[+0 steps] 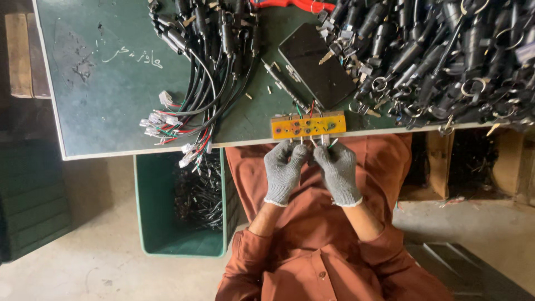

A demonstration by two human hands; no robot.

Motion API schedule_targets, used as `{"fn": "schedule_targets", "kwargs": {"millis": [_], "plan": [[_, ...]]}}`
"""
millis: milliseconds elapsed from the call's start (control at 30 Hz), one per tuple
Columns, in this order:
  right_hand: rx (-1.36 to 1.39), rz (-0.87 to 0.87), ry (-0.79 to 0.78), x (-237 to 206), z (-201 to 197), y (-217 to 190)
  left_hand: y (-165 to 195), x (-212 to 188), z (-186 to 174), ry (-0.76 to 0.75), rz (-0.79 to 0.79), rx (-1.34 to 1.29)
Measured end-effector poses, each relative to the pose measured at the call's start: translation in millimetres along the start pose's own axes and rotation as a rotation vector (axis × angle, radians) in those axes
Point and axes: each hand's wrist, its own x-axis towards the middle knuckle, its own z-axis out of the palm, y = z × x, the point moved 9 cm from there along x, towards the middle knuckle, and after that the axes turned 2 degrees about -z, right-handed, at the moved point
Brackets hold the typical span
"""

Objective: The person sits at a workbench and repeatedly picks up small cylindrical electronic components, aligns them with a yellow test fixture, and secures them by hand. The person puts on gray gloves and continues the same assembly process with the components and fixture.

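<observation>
Head view looks down on an orange block [308,126] that sits on the near edge of the green table [111,89], just above picture centre. Red, green and pale thin wires [312,108] run into the block from 12 o'clock and poke out below it.

Both hands wear grey knit gloves. The left hand [283,174] comes up from 7 o'clock and the right hand [339,174] from 5 o'clock. Each has its fingertips pinched shut on the thin wires at the block's lower edge, knuckles nearly touching.

As a judgement, this work goes best with the pinch kept close to the block, so the short ends do not bend, and with each colour held apart from the others. The gloves dull the touch, so the eyes should check each end.

At 8 o'clock, under the table edge, stands a green bin [146,245], open-topped and part filled with black cable lengths. A cable bundle [206,72] with white plugs lies at 11 o'clock, its plug ends hanging over the bin. A big heap of black cables with metal rings [440,50] fills 1 to 2 o'clock, beside a dark flat slab [312,61].
</observation>
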Motion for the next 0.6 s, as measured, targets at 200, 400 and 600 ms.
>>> {"fn": "schedule_targets", "kwargs": {"millis": [200,400,600], "plan": [[-0.164,-0.045,0.075,1,-9,9,32,-8,-2,0.158,0.166,0.143],[0.613,0.183,-0.1,-5,-4,17,60,-18,45,-0.208,0.414,0.903],[0.509,0.194,-0.013,-4,-14,16,48,-21,28,-0.102,0.467,0.604]]}}
